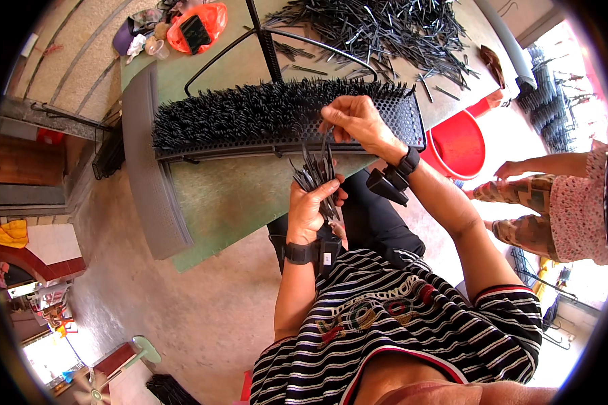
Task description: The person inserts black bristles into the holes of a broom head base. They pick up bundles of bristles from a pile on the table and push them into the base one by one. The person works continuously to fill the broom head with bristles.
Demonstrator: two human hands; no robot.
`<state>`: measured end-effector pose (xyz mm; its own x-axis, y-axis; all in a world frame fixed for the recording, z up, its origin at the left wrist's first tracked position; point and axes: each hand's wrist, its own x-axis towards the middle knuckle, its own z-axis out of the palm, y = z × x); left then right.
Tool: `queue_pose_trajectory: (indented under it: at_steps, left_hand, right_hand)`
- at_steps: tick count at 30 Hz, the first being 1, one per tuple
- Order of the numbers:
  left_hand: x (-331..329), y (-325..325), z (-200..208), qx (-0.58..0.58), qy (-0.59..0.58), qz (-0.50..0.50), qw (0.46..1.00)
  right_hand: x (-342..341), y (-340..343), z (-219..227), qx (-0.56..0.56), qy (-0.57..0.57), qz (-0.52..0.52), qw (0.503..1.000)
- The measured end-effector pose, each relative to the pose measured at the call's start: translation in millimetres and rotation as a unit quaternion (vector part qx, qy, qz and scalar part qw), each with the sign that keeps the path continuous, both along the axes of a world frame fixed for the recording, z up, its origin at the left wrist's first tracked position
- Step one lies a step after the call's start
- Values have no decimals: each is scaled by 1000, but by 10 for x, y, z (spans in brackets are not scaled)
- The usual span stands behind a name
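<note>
Evidently the left grip (309,210) has the fuller load: its fingers wrap around a bundle of slim black strips (312,174) that fan out unevenly at the top. If those fingers slacken, the loosest pieces could slip toward the lap, and the splayed ends could snag one another when one is drawn away. Just above, the right grip (363,121) is pinched, thumb toward fingertips, in front of the perforated black rack (407,116); whether a strip sits between them I cannot tell. So close to the holes, the fingers may hide them, and a tip could catch or bend on an edge. Left of that hand, black bristles (230,111) stand densely on the rack, and a careless wrist might knock some askew. The rack's near right corner seems to reach past the edge of the green table (213,223); a firm push there could tilt it. Farther back lies a loose pile of strips (392,34), whose outlying pieces could be brushed off by a passing sleeve.
</note>
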<state>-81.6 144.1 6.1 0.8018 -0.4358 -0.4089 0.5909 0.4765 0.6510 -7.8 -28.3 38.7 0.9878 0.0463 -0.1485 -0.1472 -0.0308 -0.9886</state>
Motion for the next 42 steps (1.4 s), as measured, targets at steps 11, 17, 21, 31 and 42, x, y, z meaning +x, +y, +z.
queue_pose_trajectory:
  at_steps: [11,17,21,31,42]
  left_hand:
    - [-38,62,-137,9,3,50,999]
    - [-40,109,-49,37,24,55,998]
    - [-35,130,3,37,18,65,997]
    - [6,64,-2,66,-17,18,998]
    - [-31,-2,-21,53,-29,-50,997]
  right_hand:
    - [44,230,-18,-182,-282,-140,932]
    - [86,237,-144,-290,-333,-77,894]
    - [143,192,-106,-439,-365,-10,821]
    - [30,90,72,-212,-11,115,970]
    - [-10,115,-101,-112,-37,73,990]
